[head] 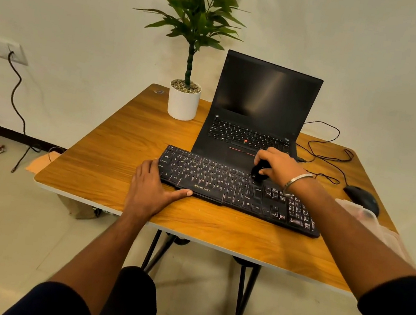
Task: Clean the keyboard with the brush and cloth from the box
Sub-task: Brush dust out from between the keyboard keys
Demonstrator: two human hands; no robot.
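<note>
While the brush (258, 172) is gripped by the right hand (277, 167), the keyboard (234, 188) is steadied near the table's (111, 148) front edge by flat left-hand (153, 189) fingers; hard strokes could pop keys.

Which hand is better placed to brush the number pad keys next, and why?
Probably the right hand: it grips the brush over the Zebronics keyboard, beside the number pad. The left hand steadies the far end.

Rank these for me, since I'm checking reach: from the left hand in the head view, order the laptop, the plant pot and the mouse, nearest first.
From the left hand:
1. Laptop, behind the keyboard.
2. Plant pot, at the table's back edge.
3. Mouse, far right.
</note>
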